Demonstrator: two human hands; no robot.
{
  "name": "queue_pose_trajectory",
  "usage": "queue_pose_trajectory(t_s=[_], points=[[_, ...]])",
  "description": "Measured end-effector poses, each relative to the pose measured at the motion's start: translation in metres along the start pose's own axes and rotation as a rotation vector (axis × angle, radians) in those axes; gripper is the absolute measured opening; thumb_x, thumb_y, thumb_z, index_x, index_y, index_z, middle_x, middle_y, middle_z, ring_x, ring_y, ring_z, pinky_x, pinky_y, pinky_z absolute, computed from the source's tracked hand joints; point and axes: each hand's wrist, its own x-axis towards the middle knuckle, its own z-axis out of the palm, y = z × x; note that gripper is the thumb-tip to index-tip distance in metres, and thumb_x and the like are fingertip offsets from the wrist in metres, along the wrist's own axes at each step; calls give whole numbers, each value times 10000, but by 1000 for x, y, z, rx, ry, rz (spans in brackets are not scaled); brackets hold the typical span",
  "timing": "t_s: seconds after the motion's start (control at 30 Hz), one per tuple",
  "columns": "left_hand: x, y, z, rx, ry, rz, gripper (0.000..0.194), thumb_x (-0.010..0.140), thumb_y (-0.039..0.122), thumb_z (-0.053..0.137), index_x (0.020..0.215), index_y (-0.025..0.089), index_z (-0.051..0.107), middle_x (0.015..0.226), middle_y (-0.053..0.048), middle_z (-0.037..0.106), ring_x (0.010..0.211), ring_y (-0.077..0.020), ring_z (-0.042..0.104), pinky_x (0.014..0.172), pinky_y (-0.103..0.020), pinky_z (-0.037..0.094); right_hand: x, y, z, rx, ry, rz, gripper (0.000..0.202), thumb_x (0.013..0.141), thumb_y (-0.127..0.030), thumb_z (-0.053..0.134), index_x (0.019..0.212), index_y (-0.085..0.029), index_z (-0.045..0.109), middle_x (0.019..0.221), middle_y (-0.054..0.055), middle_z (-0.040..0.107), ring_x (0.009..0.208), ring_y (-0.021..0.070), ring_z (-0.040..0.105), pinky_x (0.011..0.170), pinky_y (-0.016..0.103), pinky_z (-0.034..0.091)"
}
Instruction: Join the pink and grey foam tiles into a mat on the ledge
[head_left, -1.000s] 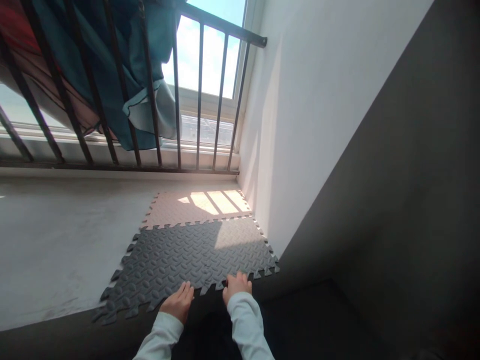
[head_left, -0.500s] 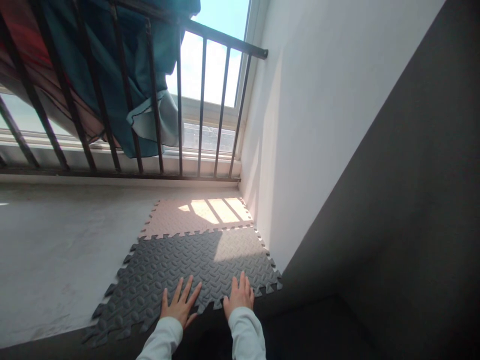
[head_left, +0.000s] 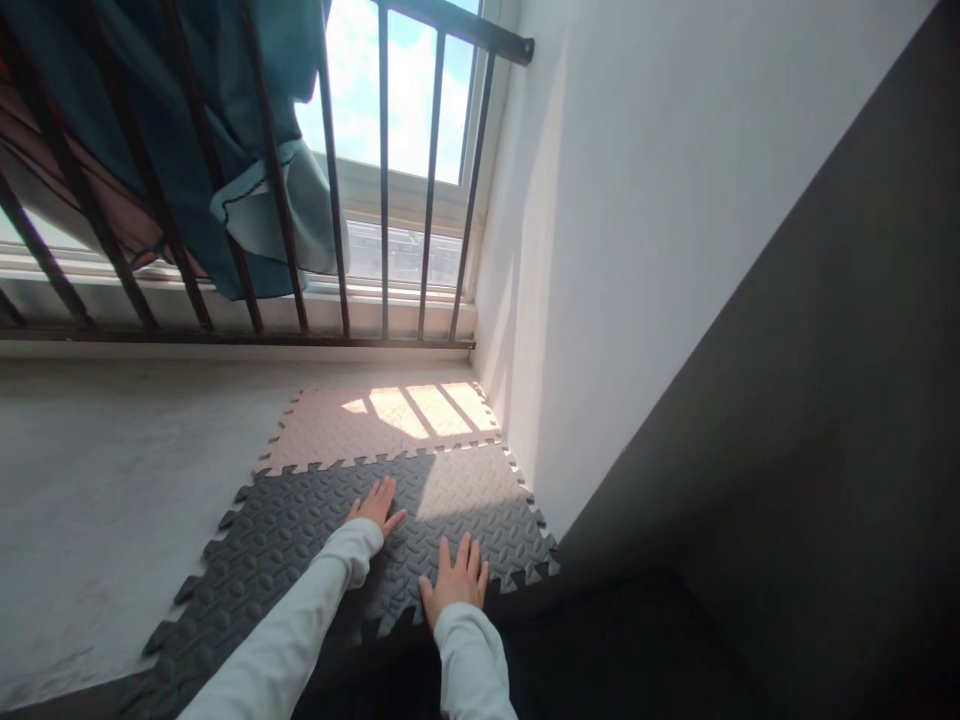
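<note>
A dark grey foam floor mat [head_left: 300,525] with jigsaw edges and a raised tread pattern lies on the pale ledge. My left hand [head_left: 377,507] rests on its middle, fingers stretched out and holding nothing. Nearer to me, my right hand [head_left: 455,582] lies with spread fingers on the mat's front edge. Beyond the grey piece is a pink foam mat [head_left: 322,430], its near edge meeting the grey mat's far edge. Sunlight falls in barred patches across both mats.
A dark metal railing [head_left: 337,341] runs along the window side, with blue and pink cloth [head_left: 247,200] hanging behind its bars. The white wall [head_left: 615,230] borders the mats on the right. Bare pale surface [head_left: 97,510] extends to the left. Below the front edge it is dark.
My left hand has slid forward from the mat's front edge to its middle. My right hand has shifted slightly left and stays near the front edge. The view has tilted a little.
</note>
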Motion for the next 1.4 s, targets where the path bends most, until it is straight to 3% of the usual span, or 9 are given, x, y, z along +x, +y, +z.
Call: queue_pose_trajectory(t_s=[0.17, 0.33, 0.63, 0.9, 1.07, 1.2, 1.4], points=[[50, 23, -1, -42, -16, -9, 579, 832, 431, 212, 1370, 237, 121, 1453, 10, 87, 1325, -176, 95, 1037, -482, 193, 11, -1, 2, -7, -13, -9, 593, 730, -539, 489, 1275, -354, 348, 1420, 70, 202, 1294, 280, 134, 1020, 496, 108], [75, 31, -1, -29, -30, -50, 584, 819, 463, 216, 1361, 251, 177, 1453, 18, 103, 1325, -197, 91, 1047, -514, 136, 15, -2, -1, 11, -30, -18, 624, 703, -566, 505, 1269, -348, 362, 1414, 69, 218, 1289, 295, 139, 1017, 499, 132], [70, 37, 6, 32, 142, -75, 598, 784, 502, 281, 1331, 258, 270, 1417, -30, 261, 1291, -228, 179, 1011, -553, 164, 16, 0, -2, 41, -38, -18, 647, 691, -572, 515, 1276, -350, 348, 1415, 64, 206, 1291, 297, 122, 1022, 510, 120], [83, 47, -2, -36, 181, -137, 523, 792, 488, 285, 1255, 266, 383, 1396, -60, 295, 1243, -261, 267, 976, -567, 212, 18, 2, 5, -11, -41, -24, 657, 686, -577, 524, 1278, -365, 334, 1419, 63, 184, 1291, 293, 114, 1024, 501, 126], [99, 76, 0, -25, 154, 88, 531, 816, 407, 302, 1327, 264, 286, 1425, -33, 245, 1302, -242, 172, 1044, -526, 96, 20, 3, 9, -14, -28, -42, 662, 686, -591, 515, 1281, -365, 331, 1416, 70, 188, 1288, 301, 121, 1023, 512, 132], [103, 91, 5, -64, 169, 98, 481, 828, 393, 276, 1276, 252, 382, 1397, -17, 312, 1282, -232, 234, 1040, -522, 157, 22, 5, 12, 2, -52, -49, 672, 688, -606, 502, 1286, -359, 322, 1420, 75, 166, 1290, 303, 101, 1024, 516, 125], [109, 104, -13, -39, 140, 184, 453, 833, 421, 279, 1189, 231, 484, 1342, -75, 398, 1217, -241, 338, 1011, -499, 220, 24, 4, 13, 12, -53, -55, 668, 703, -594, 491, 1295, -341, 311, 1419, 87, 166, 1289, 315, 99, 1018, 540, 111]])
